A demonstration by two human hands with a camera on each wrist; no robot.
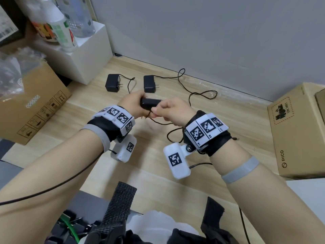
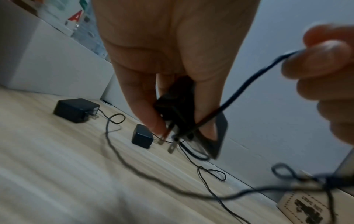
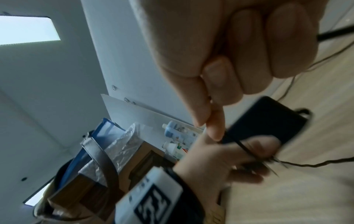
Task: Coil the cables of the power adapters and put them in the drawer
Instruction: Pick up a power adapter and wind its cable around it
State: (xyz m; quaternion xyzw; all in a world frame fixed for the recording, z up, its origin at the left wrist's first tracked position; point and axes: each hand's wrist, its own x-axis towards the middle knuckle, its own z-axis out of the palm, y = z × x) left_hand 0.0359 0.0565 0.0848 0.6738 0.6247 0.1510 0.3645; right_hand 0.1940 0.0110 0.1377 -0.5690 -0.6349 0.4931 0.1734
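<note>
— what are the fingers doing?

— the right hand (image 1: 173, 110) has thumb and forefinger pressed together on a thin black cable (image 2: 247, 84), close beside the adapter. the left hand (image 1: 134, 103) is curled round that black power adapter (image 1: 150, 103), held up above the wooden desk (image 1: 219, 155); the left wrist view shows its two metal prongs poking out below the fingertips.

— so which step is this?

— my guess is the very start of coiling the first one. no finished loops show; the rest of the cable trails down to the desk in loose bends under the right wrist.

— and next?

— it likely calls for the right hand to draw the slack in and lay even turns, while the left keeps the block steady.

— what else is around?

— two more adapters lie further back near the wall: the left adapter (image 1: 112, 83) and the middle adapter (image 1: 149, 84), each with its cable uncoiled. the middle one's long cable (image 1: 202, 94) wanders in loops to the right. a white box (image 1: 84, 55) holds bottles, and cardboard boxes flank the desk on both sides.

— anything in the way?

— the stray loops could snag as the slack comes in. i can't see a drawer from here.
</note>
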